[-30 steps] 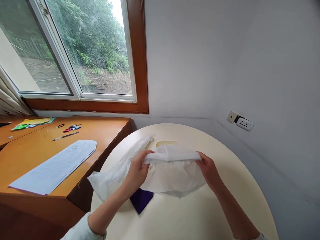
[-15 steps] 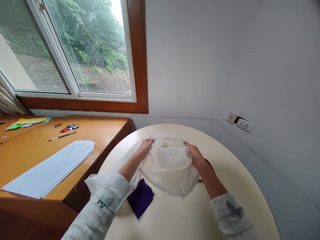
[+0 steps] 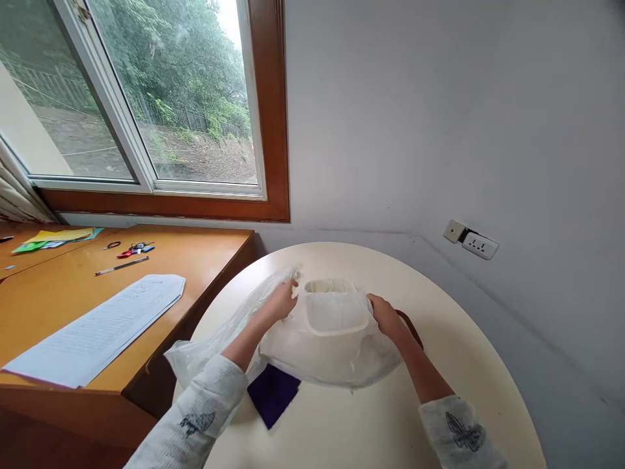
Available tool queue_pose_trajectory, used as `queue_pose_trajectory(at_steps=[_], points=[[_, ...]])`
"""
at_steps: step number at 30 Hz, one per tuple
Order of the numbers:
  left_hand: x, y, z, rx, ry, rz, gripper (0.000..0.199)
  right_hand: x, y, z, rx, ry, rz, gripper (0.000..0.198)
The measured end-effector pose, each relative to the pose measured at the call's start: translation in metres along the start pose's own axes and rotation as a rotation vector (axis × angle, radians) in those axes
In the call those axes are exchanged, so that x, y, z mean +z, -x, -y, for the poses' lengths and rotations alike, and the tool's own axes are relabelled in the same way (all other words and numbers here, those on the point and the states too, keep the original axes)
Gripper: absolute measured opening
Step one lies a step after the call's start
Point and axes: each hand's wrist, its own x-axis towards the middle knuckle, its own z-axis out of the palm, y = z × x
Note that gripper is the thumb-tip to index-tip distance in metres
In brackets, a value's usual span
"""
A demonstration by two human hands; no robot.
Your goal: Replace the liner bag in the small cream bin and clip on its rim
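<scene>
A white container [image 3: 330, 285] with a rounded rim stands on the round table. Over and around it hangs a thin translucent plastic bag [image 3: 336, 365], whose film lies across the near part of the container's mouth. On the left side, my left hand [image 3: 282, 301] has its fingers curled at the bag near the rim. My right hand [image 3: 385, 314] grips the bag against the container's right side; its fingertips are partly hidden. Loose bag film trails leftward beneath my left forearm. A dark purple cloth [image 3: 274, 396] lies close to the bag's lower left.
Behind my right wrist shows a brown curved strip [image 3: 411, 327]. The round cream table [image 3: 361, 430] stands beside a wooden desk [image 3: 215, 251] with papers [image 3: 107, 326], a pen [image 3: 122, 266] and keys [image 3: 137, 249]. A wall with sockets [image 3: 480, 246] rises beyond.
The bag's gathered film around the rim has come down, and the container's mouth now shows. My left hand has shifted slightly left and down, my right hand slightly right and down.
</scene>
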Motion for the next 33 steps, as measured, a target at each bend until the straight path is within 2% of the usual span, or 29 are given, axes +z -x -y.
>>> queue_pose_trajectory(at_steps=[3,4,6,8,10,12,13,17,21,24,29,31,33], points=[[-0.011,0.016,-0.024,0.109,-0.058,-0.055,0.028,-0.008,0.005,-0.003,0.006,0.005,-0.094,0.045],[-0.013,0.024,-0.032,0.177,-0.069,-0.038,0.029,-0.011,0.008,-0.001,-0.013,-0.016,-0.139,0.048],[-0.016,0.041,-0.047,0.387,-0.181,0.097,0.037,-0.017,0.019,0.006,-0.081,-0.103,-0.185,0.042],[-0.015,0.057,-0.055,0.458,-0.273,0.236,0.044,-0.023,0.033,0.016,-0.145,-0.188,-0.108,0.034],[-0.010,0.068,-0.059,0.477,-0.320,0.293,0.034,-0.027,0.046,0.026,-0.170,-0.194,0.051,0.029],[-0.005,0.075,-0.059,0.528,-0.346,0.250,0.018,-0.028,0.057,0.034,-0.169,-0.159,0.177,0.026],[-0.004,0.078,-0.059,0.568,-0.356,0.206,0.016,-0.028,0.062,0.036,-0.166,-0.151,0.215,0.026],[-0.002,0.091,-0.054,0.742,-0.419,0.070,0.014,-0.028,0.077,0.042,-0.180,-0.156,0.283,0.027],[-0.003,0.105,-0.038,0.955,-0.488,-0.079,0.011,-0.035,0.096,0.049,-0.236,-0.090,0.350,0.025],[-0.003,0.113,-0.020,1.064,-0.542,-0.114,0.015,-0.040,0.109,0.051,-0.242,0.004,0.421,0.024],[0.001,0.116,0.000,1.068,-0.575,-0.080,0.019,-0.033,0.120,0.047,-0.227,0.154,0.484,0.021],[0.003,0.116,0.003,0.991,-0.551,-0.045,0.018,-0.025,0.120,0.043,-0.222,0.182,0.471,0.022],[0.006,0.116,0.004,0.841,-0.474,-0.019,0.014,-0.015,0.118,0.039,-0.220,0.208,0.432,0.023]])
